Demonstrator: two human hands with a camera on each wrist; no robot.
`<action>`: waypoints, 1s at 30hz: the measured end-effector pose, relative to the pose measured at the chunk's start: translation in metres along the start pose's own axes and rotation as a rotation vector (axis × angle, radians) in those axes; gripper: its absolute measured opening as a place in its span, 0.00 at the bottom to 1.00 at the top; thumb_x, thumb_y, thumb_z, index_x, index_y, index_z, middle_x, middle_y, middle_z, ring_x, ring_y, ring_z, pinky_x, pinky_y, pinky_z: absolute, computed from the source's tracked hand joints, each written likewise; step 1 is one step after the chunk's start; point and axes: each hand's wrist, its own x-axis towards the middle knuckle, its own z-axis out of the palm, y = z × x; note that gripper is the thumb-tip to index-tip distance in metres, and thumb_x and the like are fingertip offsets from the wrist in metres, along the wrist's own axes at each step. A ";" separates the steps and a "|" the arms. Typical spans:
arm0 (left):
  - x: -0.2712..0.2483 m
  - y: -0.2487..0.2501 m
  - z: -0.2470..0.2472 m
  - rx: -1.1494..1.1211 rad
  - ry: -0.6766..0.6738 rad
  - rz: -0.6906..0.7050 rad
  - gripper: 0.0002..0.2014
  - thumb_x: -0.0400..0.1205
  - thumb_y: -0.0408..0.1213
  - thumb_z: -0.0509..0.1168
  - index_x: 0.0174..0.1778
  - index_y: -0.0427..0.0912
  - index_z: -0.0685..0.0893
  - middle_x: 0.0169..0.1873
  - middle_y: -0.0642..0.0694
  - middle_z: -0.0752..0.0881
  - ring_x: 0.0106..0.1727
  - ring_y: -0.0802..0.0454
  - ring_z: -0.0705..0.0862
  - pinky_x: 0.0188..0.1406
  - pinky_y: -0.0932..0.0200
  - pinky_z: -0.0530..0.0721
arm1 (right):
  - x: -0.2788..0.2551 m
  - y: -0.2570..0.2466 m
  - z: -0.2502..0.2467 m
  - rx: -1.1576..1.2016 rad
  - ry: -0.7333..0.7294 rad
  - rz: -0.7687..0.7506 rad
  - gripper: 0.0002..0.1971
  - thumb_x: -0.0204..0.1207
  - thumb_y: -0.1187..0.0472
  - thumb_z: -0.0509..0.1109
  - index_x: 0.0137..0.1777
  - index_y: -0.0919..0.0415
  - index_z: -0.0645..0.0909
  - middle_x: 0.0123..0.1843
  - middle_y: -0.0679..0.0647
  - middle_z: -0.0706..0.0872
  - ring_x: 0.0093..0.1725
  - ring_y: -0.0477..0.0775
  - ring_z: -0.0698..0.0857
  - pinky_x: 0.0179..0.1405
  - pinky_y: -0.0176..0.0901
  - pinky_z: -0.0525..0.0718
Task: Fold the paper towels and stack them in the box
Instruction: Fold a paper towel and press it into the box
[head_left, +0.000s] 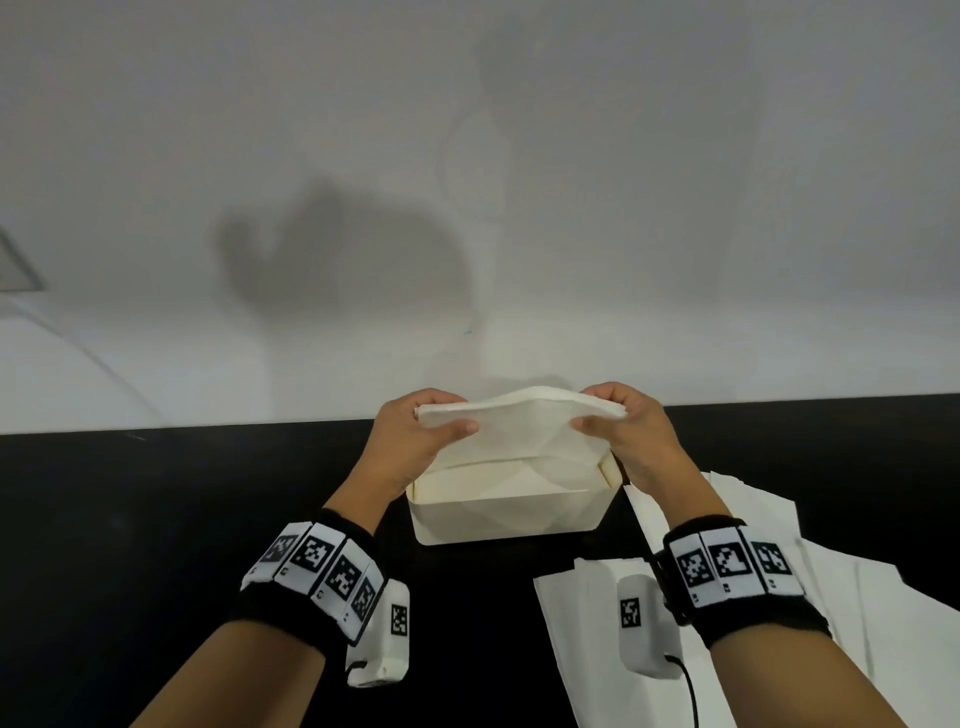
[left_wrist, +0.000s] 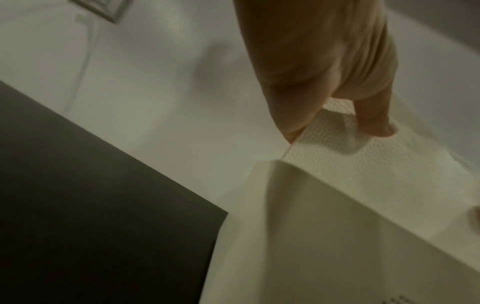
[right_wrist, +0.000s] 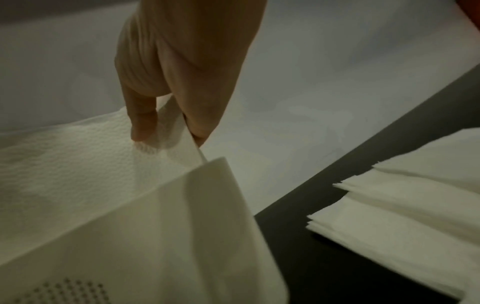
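Observation:
A folded white paper towel (head_left: 519, 431) hangs over the open cream box (head_left: 498, 525), its lower edge dipping inside. My left hand (head_left: 415, 441) pinches its left top corner between thumb and fingers. My right hand (head_left: 623, 436) pinches the right top corner the same way. In the left wrist view the left hand (left_wrist: 337, 115) grips the embossed towel (left_wrist: 376, 174) above the box wall (left_wrist: 311, 236). In the right wrist view the right hand (right_wrist: 168, 123) pinches the towel (right_wrist: 64, 174) over the box corner (right_wrist: 194, 226).
The box stands on a black table (head_left: 156, 545) near its far edge, with a white wall (head_left: 467, 182) just behind. A spread pile of unfolded paper towels (head_left: 779, 597) lies to the right of the box, also seen as the pile (right_wrist: 402, 216).

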 end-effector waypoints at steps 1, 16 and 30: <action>0.000 0.000 0.000 0.004 -0.013 -0.003 0.10 0.70 0.29 0.76 0.36 0.50 0.86 0.40 0.54 0.85 0.43 0.56 0.83 0.47 0.61 0.83 | 0.000 0.002 -0.001 -0.016 -0.011 0.004 0.15 0.67 0.75 0.75 0.38 0.52 0.82 0.44 0.51 0.85 0.47 0.55 0.83 0.50 0.49 0.84; 0.000 0.000 -0.008 0.044 -0.004 -0.107 0.10 0.70 0.28 0.76 0.38 0.47 0.86 0.45 0.45 0.86 0.51 0.45 0.85 0.51 0.52 0.85 | -0.004 -0.004 -0.008 -0.058 -0.026 0.046 0.10 0.68 0.74 0.76 0.40 0.58 0.84 0.41 0.53 0.87 0.43 0.53 0.86 0.43 0.40 0.84; -0.001 -0.005 -0.004 0.047 0.005 -0.125 0.15 0.69 0.26 0.77 0.42 0.49 0.82 0.47 0.47 0.83 0.51 0.47 0.82 0.50 0.51 0.86 | -0.005 -0.003 -0.005 -0.068 -0.019 0.073 0.13 0.69 0.76 0.74 0.44 0.57 0.82 0.44 0.52 0.88 0.45 0.50 0.86 0.42 0.39 0.84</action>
